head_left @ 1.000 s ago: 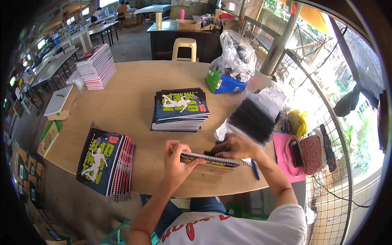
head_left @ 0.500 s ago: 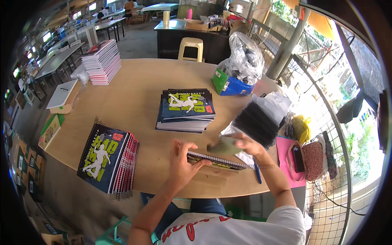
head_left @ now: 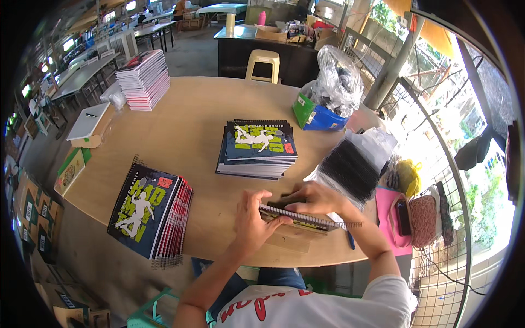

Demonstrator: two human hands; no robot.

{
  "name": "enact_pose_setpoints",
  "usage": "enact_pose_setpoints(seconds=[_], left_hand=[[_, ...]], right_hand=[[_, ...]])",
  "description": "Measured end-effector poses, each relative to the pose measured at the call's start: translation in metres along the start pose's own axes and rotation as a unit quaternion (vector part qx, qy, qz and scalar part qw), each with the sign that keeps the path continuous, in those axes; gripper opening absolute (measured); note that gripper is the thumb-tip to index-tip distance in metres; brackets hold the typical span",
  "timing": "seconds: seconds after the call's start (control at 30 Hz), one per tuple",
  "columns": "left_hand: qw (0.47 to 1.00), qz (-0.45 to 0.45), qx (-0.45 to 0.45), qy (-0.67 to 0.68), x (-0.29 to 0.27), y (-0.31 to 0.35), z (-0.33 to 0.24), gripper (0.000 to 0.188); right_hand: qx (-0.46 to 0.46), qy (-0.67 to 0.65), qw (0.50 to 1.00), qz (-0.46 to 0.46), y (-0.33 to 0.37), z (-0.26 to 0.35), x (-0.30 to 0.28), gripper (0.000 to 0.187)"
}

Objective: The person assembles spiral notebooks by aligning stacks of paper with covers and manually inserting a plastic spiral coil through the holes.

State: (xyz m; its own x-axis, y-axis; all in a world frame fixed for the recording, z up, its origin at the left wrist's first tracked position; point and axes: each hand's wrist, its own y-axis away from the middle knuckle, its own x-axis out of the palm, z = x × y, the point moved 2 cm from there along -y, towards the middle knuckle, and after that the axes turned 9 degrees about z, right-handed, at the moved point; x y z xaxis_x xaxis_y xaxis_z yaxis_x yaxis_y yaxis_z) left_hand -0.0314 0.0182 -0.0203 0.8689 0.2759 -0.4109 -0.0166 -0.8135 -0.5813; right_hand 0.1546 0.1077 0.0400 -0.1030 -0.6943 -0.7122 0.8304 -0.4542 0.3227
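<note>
In front of me a notebook stands on its edge, spine upward, with a spiral coil running along the spine and sticking out past its right end. My left hand grips the notebook's left end between thumb and fingers. Just behind the spine, my right hand is closed with bent fingers around a dark, olive-toned object, mostly hidden, whose kind I cannot make out. Farther off lies a stack of dark-covered notebooks. To the left sits another notebook pile with loose coil ends sticking out.
Black coils lie on plastic at the right, near a blue-green box holding a clear bag. A blue pen lies by my right forearm. A tall book stack stands far left. A pink sheet lies right, beside a patterned pouch.
My right hand, blurred in motion before with a greenish object, has come in to the left, close behind the notebook's spine. My left hand keeps its grip. The whole view has shifted slightly.
</note>
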Motion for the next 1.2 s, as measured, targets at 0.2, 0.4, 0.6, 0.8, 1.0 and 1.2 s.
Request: enact_pose_setpoints(seconds=[0.2, 0.4, 0.6, 0.8, 1.0, 1.2], left_hand=[[0.895, 0.058, -0.101, 0.431, -0.013, 0.011, 0.046, 0.044], [0.929, 0.055, -0.052, 0.362, -0.004, 0.011, 0.041, 0.030], [0.936, 0.079, -0.079, 0.333, -0.002, 0.008, 0.043, 0.037], [0.928, 0.060, -0.119, 0.347, -0.002, 0.006, 0.045, 0.063], [0.924, 0.033, -0.127, 0.358, -0.008, 0.005, 0.042, 0.071], [0.953, 0.040, -0.076, 0.290, -0.007, 0.005, 0.051, 0.070]], right_hand=[[-0.154, -0.073, 0.983, -0.065, -0.003, -0.013, 0.008, 0.054], [-0.128, -0.085, 0.987, -0.037, -0.003, -0.004, 0.003, 0.060], [-0.169, -0.318, 0.930, -0.080, 0.002, -0.013, 0.001, 0.061], [-0.174, -0.183, 0.965, -0.075, -0.006, -0.007, -0.001, 0.058], [-0.084, -0.186, 0.974, -0.100, -0.017, -0.014, 0.002, 0.066], [-0.139, 0.080, 0.983, -0.089, -0.047, -0.048, 0.030, 0.048]])
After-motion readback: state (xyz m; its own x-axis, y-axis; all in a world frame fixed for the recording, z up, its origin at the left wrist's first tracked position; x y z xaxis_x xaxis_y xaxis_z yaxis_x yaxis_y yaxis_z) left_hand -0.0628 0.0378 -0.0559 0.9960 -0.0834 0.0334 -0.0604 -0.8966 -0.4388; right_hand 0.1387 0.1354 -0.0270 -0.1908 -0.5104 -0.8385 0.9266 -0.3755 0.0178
